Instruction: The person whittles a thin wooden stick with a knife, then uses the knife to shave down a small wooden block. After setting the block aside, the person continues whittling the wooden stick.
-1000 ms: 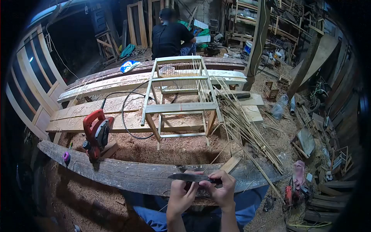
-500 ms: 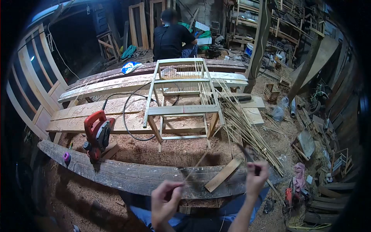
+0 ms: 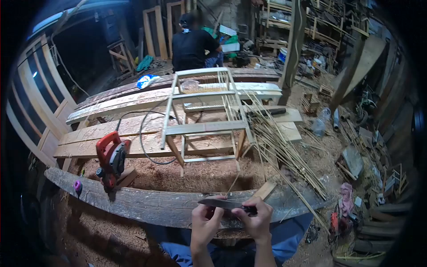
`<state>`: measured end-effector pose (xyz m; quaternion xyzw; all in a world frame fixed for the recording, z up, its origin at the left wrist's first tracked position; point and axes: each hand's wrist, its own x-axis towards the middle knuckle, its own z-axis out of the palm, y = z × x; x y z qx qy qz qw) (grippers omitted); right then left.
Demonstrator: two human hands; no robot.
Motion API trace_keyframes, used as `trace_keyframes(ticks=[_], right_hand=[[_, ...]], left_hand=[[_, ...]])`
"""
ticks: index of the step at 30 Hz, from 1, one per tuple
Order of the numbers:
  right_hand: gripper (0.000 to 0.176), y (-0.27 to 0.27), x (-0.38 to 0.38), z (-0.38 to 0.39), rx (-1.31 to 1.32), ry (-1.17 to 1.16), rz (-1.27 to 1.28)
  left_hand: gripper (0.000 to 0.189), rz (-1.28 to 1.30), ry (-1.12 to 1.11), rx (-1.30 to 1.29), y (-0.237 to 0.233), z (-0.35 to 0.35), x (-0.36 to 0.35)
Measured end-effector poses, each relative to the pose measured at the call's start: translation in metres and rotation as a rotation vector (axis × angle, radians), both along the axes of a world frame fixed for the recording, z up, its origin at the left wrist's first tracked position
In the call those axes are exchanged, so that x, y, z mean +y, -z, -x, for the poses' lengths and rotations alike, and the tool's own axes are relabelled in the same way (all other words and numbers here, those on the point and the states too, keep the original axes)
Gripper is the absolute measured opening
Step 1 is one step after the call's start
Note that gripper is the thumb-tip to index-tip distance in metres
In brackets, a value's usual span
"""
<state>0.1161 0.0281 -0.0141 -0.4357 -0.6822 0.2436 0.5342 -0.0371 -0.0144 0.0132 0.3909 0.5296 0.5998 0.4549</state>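
My right hand (image 3: 258, 219) grips the dark handle of a knife (image 3: 221, 204). The blade points left and lies across the fingertips of my left hand (image 3: 205, 223). A thin bamboo strip (image 3: 231, 185) rises from behind the blade, and my left fingers are pinched around its lower end, which the blade partly hides. Both hands are close together above a weathered plank (image 3: 153, 207). Just beyond my right hand, a short flat piece of wood (image 3: 265, 190) lies on that plank.
A wooden frame (image 3: 204, 127) stands ahead, with a bundle of bamboo strips (image 3: 291, 162) to its right. A red power planer (image 3: 111, 155) with a cable sits at left. Sawdust covers the ground. A person (image 3: 193, 46) in black sits at the back.
My right hand has swung left and down with the knife, bringing the blade against the strip at my left fingers. My left hand has shifted slightly right. The view has moved a little.
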Motion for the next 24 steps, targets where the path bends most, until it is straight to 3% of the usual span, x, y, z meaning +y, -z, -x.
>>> trace_keyframes(ticks=[3, 12, 14, 15, 16, 17, 20, 23, 24], right_hand=[[0.046, -0.001, 0.003, 0.000, 0.011, -0.021, -0.049], [0.037, 0.004, 0.017, -0.022, -0.080, 0.080, -0.249], [0.033, 0.012, 0.024, -0.037, -0.060, 0.297, -0.225], [0.032, 0.021, 0.033, -0.056, 0.059, 0.404, -0.086], [0.036, 0.010, 0.033, -0.071, -0.061, 0.584, -0.056], [0.038, 0.009, 0.028, -0.086, -0.018, 0.641, 0.047], [0.043, 0.011, 0.010, -0.080, 0.080, 0.560, 0.007], [0.043, 0.004, 0.006, -0.048, 0.023, 0.383, -0.063], [0.043, 0.006, 0.006, -0.039, 0.022, 0.283, 0.065]], left_hand=[[0.023, -0.084, 0.068, -0.050, -0.005, -0.013, 0.005], [0.023, 0.003, 0.155, -0.048, 0.003, -0.020, 0.013], [0.023, 0.027, 0.129, -0.025, -0.003, -0.011, 0.007], [0.022, 0.050, 0.095, -0.003, -0.007, -0.004, 0.003], [0.020, 0.021, 0.128, 0.019, -0.013, 0.006, -0.004], [0.020, 0.026, 0.125, 0.021, -0.014, 0.008, -0.005], [0.017, 0.010, 0.033, -0.066, -0.012, -0.002, 0.005], [0.018, 0.084, 0.129, -0.103, 0.003, -0.009, 0.020], [0.017, 0.066, 0.093, -0.036, 0.000, -0.018, 0.023]])
